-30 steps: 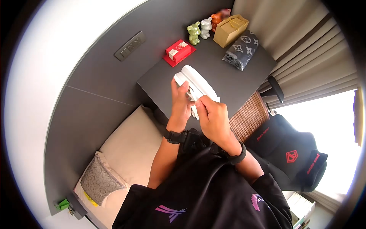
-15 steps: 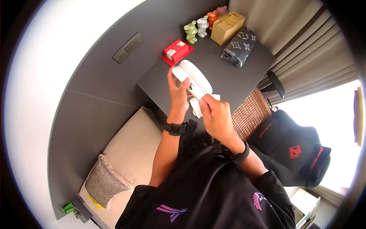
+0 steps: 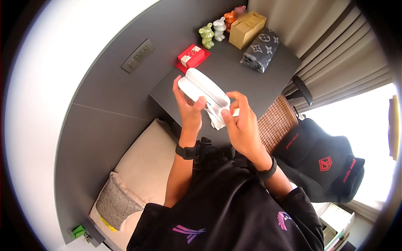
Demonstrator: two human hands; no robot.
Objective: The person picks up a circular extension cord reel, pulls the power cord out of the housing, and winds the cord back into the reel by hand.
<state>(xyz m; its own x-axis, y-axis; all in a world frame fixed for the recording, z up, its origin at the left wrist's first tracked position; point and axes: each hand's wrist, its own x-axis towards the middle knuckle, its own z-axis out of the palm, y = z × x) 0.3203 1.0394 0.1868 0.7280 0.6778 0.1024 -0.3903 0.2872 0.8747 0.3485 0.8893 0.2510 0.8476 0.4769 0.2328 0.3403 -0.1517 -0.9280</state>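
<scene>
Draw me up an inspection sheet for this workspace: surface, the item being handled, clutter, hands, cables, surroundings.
Surface: dark grey desk, against the wall.
Job's things: white case, held above the desk; how far open, cannot tell.
Clutter: crumpled white piece below the case; red box, figurines, gold bag and patterned pack farther back.
Left hand: gripping the case's left side.
Right hand: thumb and finger at its near right end.
Cables: nothing seen.
Surroundings: black chair and curtain right; grey cushion left; socket panel on the wall.
</scene>
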